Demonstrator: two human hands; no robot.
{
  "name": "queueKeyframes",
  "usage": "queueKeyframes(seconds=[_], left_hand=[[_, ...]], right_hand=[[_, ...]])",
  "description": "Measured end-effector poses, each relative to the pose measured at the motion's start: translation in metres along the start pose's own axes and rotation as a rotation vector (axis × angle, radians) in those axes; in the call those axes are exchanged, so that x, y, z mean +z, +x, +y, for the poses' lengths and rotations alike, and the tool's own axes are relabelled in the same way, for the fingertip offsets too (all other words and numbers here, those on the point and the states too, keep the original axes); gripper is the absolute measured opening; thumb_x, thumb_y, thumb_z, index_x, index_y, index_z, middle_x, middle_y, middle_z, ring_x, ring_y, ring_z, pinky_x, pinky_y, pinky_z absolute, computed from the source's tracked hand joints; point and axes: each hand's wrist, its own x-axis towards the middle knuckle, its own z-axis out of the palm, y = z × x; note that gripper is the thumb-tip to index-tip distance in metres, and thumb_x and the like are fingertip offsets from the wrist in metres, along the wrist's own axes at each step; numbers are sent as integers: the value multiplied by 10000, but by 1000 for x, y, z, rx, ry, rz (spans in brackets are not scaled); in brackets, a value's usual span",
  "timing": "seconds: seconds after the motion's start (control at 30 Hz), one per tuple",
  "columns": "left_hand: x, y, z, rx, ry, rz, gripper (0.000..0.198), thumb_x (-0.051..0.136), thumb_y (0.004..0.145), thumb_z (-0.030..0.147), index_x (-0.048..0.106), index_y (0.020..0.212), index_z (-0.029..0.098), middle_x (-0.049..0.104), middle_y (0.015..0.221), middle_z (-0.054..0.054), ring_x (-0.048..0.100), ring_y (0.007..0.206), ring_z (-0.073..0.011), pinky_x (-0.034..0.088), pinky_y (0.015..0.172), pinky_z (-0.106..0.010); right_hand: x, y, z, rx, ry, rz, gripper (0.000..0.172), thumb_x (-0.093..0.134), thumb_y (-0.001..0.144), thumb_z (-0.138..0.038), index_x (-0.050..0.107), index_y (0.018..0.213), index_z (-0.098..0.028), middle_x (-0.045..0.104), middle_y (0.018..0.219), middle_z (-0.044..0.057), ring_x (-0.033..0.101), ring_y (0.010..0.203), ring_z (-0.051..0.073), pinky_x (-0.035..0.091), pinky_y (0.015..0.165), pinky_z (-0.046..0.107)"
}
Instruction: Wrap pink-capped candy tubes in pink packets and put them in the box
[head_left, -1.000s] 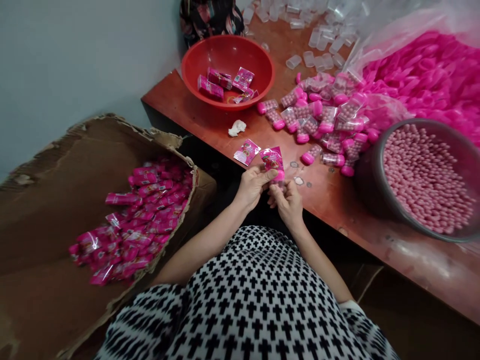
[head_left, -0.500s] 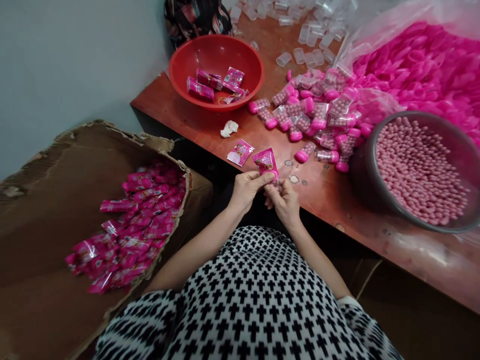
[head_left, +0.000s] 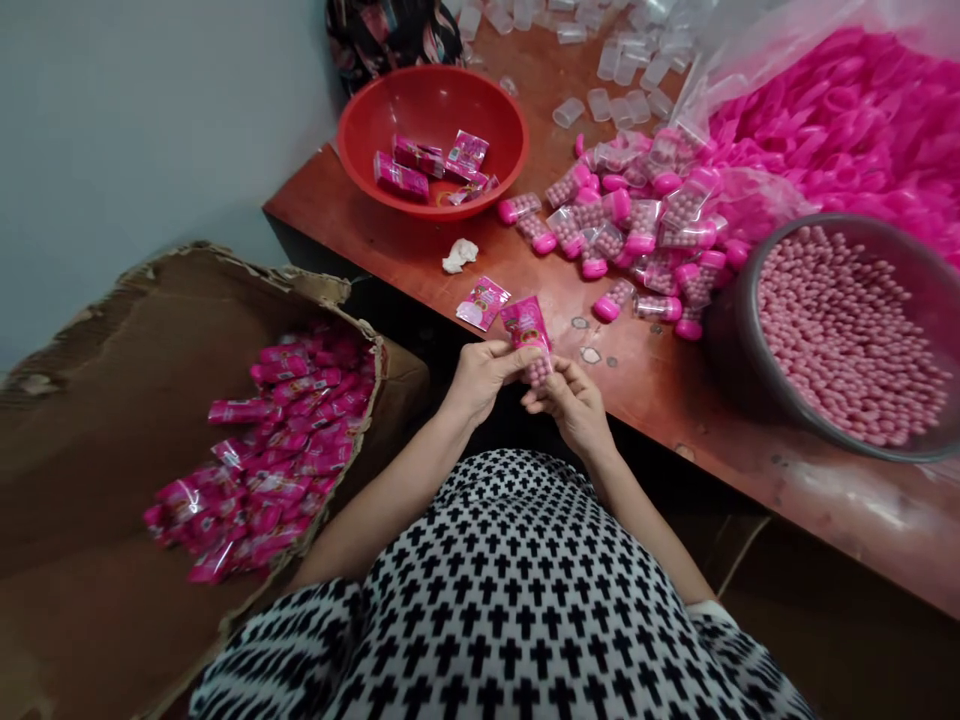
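Observation:
At the table's near edge, my left hand [head_left: 484, 378] pinches a pink printed wrapper [head_left: 523, 318] between thumb and fingers. Below the wrapper, a small clear container of pink balls [head_left: 538, 371] shows between my two hands. My right hand [head_left: 576, 405] has its fingers closed around the lower end of that container. How far the container reaches into the wrapper is hard to make out. A flat printed sachet [head_left: 483, 303] lies on the table just beyond my left hand.
A red bowl [head_left: 433, 85] holds several sachets. Filled pink-lidded containers [head_left: 637, 225] are heaped beside a dark bucket [head_left: 739, 330] of pink balls. Pink plastic pieces [head_left: 847, 120] and clear empty cups [head_left: 630, 60] lie behind. On the left, a cardboard box [head_left: 90, 420] contains wrapped packs [head_left: 277, 450].
The wrapper has tilted slightly left, and the pink balls below it now show more clearly. My right hand has shifted a little right and down. The view has shifted slightly.

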Motion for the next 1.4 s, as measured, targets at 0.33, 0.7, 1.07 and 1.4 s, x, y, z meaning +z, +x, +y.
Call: queueKeyframes(seconds=[0.33, 0.7, 1.07, 1.4], left_hand=[[10, -17, -16, -114, -214, -69, 286, 830, 581, 315, 679, 618, 75, 609, 562, -29, 552, 514, -91, 478, 536, -235], [-64, -48, 18, 402, -157, 526, 541, 476, 804, 667, 640, 1080, 231, 731, 1013, -66, 684, 939, -184, 522, 886, -350], [-65, 69, -11, 619, 1202, 498, 220, 587, 850, 339, 728, 995, 253, 637, 1242, -58, 427, 1300, -289, 227, 1111, -533], [-25, 22, -13, 774, 952, 345, 215, 609, 838, 353, 727, 983, 247, 670, 1182, -52, 488, 1257, -243, 295, 1109, -474]], right_hand=[[1, 11, 4, -58, 7, 59, 386, 807, 634, -366, 487, 789, -213, 660, 558, -80, 633, 431, 108, 538, 418, 189], [5, 19, -7, -55, -192, -64, 287, 692, 749, -429, 542, 748, -184, 682, 591, -32, 592, 413, 75, 447, 368, 150], [0, 16, -11, -63, -311, -7, 302, 664, 768, -469, 541, 742, -194, 663, 589, -30, 564, 417, 74, 430, 381, 168], [16, 68, -15, -170, -122, 55, 451, 753, 685, -396, 493, 1016, -235, 638, 783, -46, 592, 633, 85, 501, 580, 206]])
